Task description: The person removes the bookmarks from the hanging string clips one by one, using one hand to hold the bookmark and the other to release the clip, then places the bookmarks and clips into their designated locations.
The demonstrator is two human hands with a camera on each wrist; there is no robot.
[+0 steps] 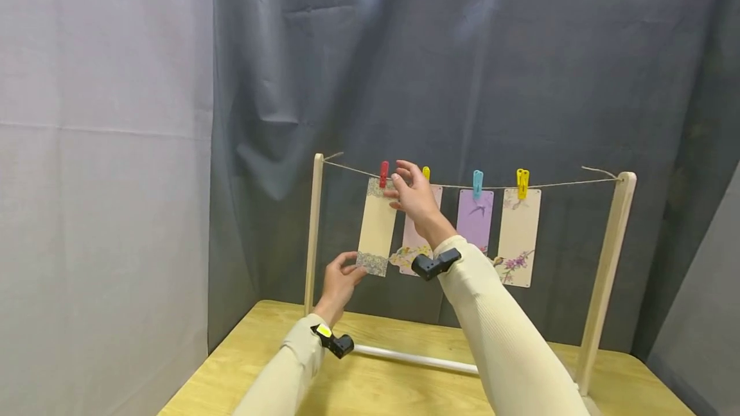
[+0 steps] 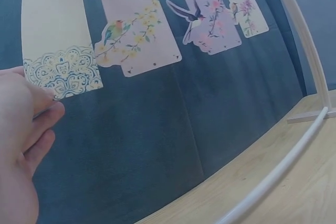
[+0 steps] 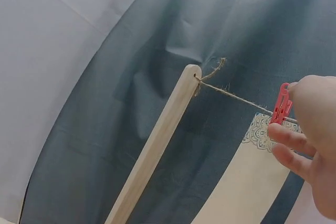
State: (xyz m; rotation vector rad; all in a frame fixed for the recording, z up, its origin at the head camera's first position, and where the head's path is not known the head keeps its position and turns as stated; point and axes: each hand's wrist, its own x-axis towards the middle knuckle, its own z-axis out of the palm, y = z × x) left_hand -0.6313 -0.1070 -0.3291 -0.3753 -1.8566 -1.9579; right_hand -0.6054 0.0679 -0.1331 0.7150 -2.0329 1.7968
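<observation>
A cream bookmark card (image 1: 378, 223) with lacy patterned ends hangs from the twine under a red clothespin (image 1: 384, 174). At its lower left corner, my left hand (image 1: 339, 281) pinches the card; the thumb lies over the patterned edge (image 2: 63, 72) in the left wrist view. My right hand (image 1: 417, 201) is raised just right of the red clothespin, fingers spread and loosely bent, with nothing gripped. In the right wrist view, this hand (image 3: 315, 140) overlaps the edge of the clothespin (image 3: 282, 104), and its lower fingertips lie in front of the card's top.
Pink (image 2: 139, 30), purple (image 1: 475, 217) and cream floral cards (image 1: 521, 230) hang to the right under yellow and blue clothespins (image 1: 477, 183). Wooden posts (image 1: 607, 281) hold up the twine (image 1: 561, 183). A white rod (image 1: 416, 359) runs low above the wooden table (image 1: 370, 390); grey curtain stands behind.
</observation>
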